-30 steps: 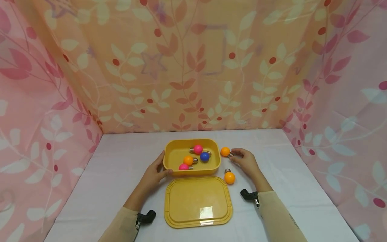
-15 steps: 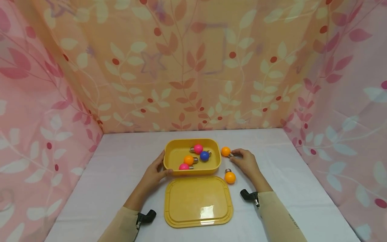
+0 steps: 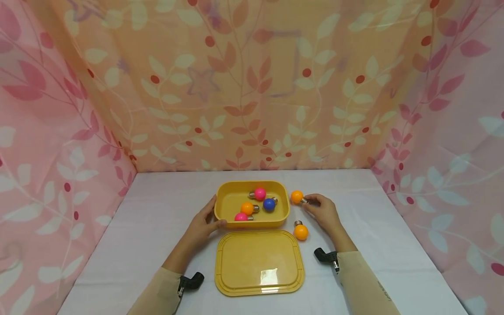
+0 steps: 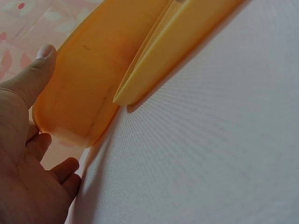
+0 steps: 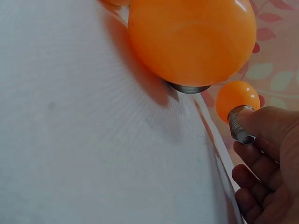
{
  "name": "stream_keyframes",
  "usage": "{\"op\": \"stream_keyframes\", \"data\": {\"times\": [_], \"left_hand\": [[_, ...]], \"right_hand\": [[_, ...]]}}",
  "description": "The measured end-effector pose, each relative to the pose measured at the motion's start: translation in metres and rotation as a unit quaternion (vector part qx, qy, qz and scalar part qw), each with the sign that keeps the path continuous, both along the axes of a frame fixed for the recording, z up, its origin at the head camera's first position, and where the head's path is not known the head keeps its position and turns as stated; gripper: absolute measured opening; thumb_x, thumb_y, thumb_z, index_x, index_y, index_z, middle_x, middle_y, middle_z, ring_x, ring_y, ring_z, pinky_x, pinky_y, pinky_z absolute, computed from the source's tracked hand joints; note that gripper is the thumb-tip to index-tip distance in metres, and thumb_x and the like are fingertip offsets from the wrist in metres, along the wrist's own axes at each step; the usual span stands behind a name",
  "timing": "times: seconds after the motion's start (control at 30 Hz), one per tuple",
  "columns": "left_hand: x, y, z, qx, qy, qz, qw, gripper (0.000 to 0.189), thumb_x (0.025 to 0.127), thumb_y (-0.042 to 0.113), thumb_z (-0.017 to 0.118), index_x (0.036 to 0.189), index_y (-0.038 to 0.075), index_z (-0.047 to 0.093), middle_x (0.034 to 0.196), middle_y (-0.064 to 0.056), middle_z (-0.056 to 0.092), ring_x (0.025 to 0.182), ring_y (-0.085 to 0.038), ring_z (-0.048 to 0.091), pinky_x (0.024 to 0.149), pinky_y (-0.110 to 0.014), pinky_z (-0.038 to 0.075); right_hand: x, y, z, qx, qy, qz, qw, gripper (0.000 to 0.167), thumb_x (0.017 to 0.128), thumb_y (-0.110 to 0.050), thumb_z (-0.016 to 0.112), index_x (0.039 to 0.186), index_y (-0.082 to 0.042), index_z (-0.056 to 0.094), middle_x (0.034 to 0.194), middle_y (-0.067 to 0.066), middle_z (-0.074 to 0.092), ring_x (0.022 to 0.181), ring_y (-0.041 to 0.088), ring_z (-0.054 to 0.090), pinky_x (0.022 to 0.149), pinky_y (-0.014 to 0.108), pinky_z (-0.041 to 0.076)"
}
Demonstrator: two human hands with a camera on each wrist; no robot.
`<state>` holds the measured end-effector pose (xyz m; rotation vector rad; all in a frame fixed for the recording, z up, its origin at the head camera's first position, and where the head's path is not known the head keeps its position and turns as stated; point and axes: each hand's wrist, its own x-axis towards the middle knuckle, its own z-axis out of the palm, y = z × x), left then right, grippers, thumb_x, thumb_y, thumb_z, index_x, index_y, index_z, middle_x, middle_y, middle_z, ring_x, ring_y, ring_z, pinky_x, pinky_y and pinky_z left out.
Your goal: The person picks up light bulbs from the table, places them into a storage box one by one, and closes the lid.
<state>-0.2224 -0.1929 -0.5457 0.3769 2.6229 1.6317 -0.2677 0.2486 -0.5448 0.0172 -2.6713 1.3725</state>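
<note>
My left hand [image 3: 199, 225] holds the left end of a yellow plastic box [image 3: 221, 205], its thumb at the near rim and its fingers along the outer side. Inside the box lie two pink bulbs, an orange bulb [image 3: 246, 208] and a blue bulb [image 3: 269, 204]. Just right of the box, my right hand [image 3: 323, 212] pinches an orange light bulb [image 5: 237, 100] by its metal screw base, between thumb and fingers. A second orange bulb [image 3: 301, 232] lies on the table nearer the person, large in the right wrist view.
A yellow lid [image 3: 260, 262] lies flat on the white tabletop [image 3: 118, 245], directly in front of the box. Floral curtains [image 3: 252, 87] hang behind the table and along both sides. Each wrist carries a black camera mount [image 3: 192, 281].
Both hands keep their places, the left at the box and the right on the bulb's base. The whole head view has shifted slightly.
</note>
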Motion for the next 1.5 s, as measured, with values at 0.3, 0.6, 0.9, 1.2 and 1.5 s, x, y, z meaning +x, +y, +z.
{"op": "stream_keyframes", "data": {"times": [0.3,0.6,0.9,1.2,1.5], "left_hand": [[-0.001,-0.001,-0.001,0.011,0.003,-0.002,0.9999,0.094,0.091,0.034,0.079,0.165,0.026,0.022,0.170,0.003,0.021,0.157,-0.025,0.021,0.125,-0.046,0.024],[0.002,-0.002,0.000,0.003,0.001,-0.002,1.0000,0.096,0.091,0.035,0.079,0.165,0.026,0.019,0.171,0.003,0.018,0.157,-0.024,0.020,0.125,-0.045,0.024],[0.005,-0.002,0.003,-0.003,-0.003,0.001,1.0000,0.096,0.091,0.036,0.079,0.165,0.029,0.017,0.171,0.006,0.019,0.157,-0.022,0.020,0.125,-0.045,0.024],[0.005,-0.001,0.004,-0.006,-0.012,0.003,0.9999,0.095,0.092,0.036,0.078,0.165,0.029,0.018,0.170,0.007,0.019,0.157,-0.022,0.021,0.125,-0.044,0.025],[0.003,0.001,0.002,-0.008,-0.021,0.010,0.9997,0.093,0.092,0.038,0.078,0.165,0.030,0.020,0.170,0.009,0.019,0.156,-0.021,0.023,0.125,-0.044,0.026]], "right_hand": [[0.003,0.003,0.017,-0.037,0.024,-0.028,0.9986,0.035,0.091,-0.030,0.079,0.120,-0.011,0.073,0.119,0.010,0.072,0.107,0.028,0.063,0.087,0.031,0.052],[0.009,-0.004,0.043,-0.010,0.088,-0.008,0.9960,0.037,0.092,-0.031,0.078,0.121,-0.008,0.072,0.119,0.013,0.073,0.112,0.028,0.062,0.100,0.049,0.049],[0.015,-0.029,0.067,-0.008,0.112,0.040,0.9929,0.035,0.092,-0.032,0.079,0.120,-0.012,0.073,0.116,0.008,0.073,0.113,0.033,0.063,0.099,0.051,0.049],[-0.001,-0.066,0.096,0.022,0.086,0.117,0.9892,0.031,0.091,-0.034,0.079,0.116,-0.017,0.074,0.113,0.001,0.073,0.112,0.026,0.062,0.104,0.055,0.048],[-0.031,-0.098,0.112,0.081,0.035,0.192,0.9774,0.029,0.092,-0.035,0.078,0.114,-0.017,0.076,0.111,-0.001,0.074,0.112,0.031,0.064,0.102,0.050,0.051]]}}
